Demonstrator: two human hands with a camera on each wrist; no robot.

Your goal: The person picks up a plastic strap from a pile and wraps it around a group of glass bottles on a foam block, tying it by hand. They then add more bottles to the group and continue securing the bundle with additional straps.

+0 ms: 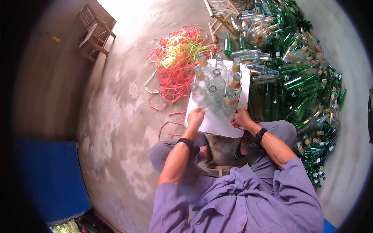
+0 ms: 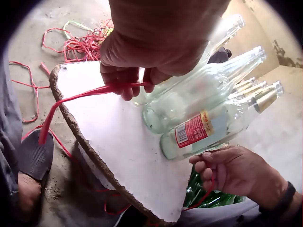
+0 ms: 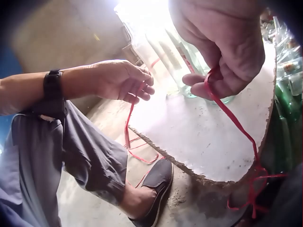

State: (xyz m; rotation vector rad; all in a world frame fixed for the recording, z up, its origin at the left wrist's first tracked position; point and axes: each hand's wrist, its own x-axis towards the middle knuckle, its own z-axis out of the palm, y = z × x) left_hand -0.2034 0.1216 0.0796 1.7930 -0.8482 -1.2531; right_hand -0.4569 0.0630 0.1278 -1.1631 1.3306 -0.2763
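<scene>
Several clear glass bottles point(image 1: 218, 83), some with gold neck foil, stand close together on a white board point(image 1: 223, 126). Red plastic string point(image 2: 78, 97) runs from my left hand point(image 1: 195, 117), whose thumb and fingers pinch it beside the near left bottle. On the other side, my right hand point(image 1: 243, 118) holds another length of the red string point(image 3: 232, 116), looped over its fingers close to the near right bottle. That end hangs over the board's edge in the right wrist view. A red label point(image 2: 191, 130) shows on the nearest bottle in the left wrist view.
A tangled heap of red and yellow-green string point(image 1: 178, 58) lies on the floor at the left. Many green and clear bottles point(image 1: 299, 77) are piled along the right wall. A wooden chair point(image 1: 95, 33) and a folding stool point(image 1: 222, 17) stand farther back.
</scene>
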